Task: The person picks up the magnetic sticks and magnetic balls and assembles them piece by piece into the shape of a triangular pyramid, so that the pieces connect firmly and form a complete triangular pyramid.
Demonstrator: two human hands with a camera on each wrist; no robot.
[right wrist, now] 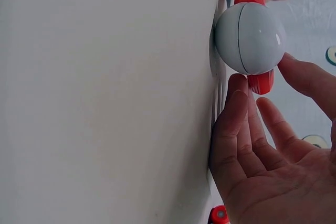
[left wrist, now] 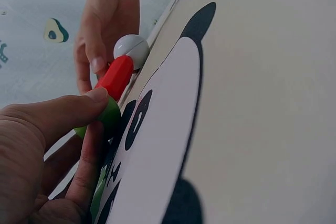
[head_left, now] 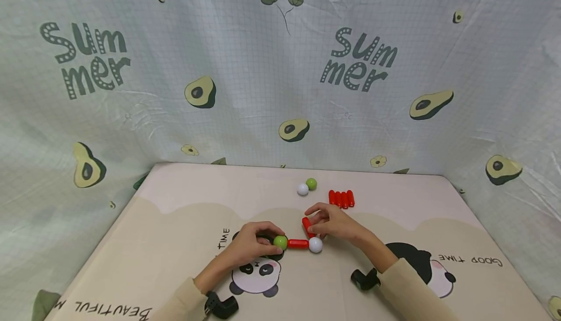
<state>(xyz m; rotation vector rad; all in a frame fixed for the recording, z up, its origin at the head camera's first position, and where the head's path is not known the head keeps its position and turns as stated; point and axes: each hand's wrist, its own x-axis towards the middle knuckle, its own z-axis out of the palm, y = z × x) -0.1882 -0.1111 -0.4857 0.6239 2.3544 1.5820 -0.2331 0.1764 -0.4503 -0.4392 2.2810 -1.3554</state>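
Note:
My left hand (head_left: pixel 249 247) pinches a glossy green ball (head_left: pixel 280 242) between thumb and fingers. A short red rod (head_left: pixel 298 244) joins this ball to a white ball (head_left: pixel 315 245) on its right, all lying low over the tabletop. From the white ball a second red rod (head_left: pixel 306 223) slants up and left, away from me. My right hand (head_left: pixel 336 224) holds this second rod, fingers about it. In the right wrist view the thumb lies at the edge of the white ball (right wrist: pixel 250 38), which hides most of the second rod (right wrist: pixel 261 82).
Further back on the table stand a loose white ball (head_left: pixel 303 189) and a loose green ball (head_left: pixel 311 183), side by side. Right of them several red rods (head_left: pixel 341 199) lie in a row. A printed curtain (head_left: pixel 245 67) hangs behind the table.

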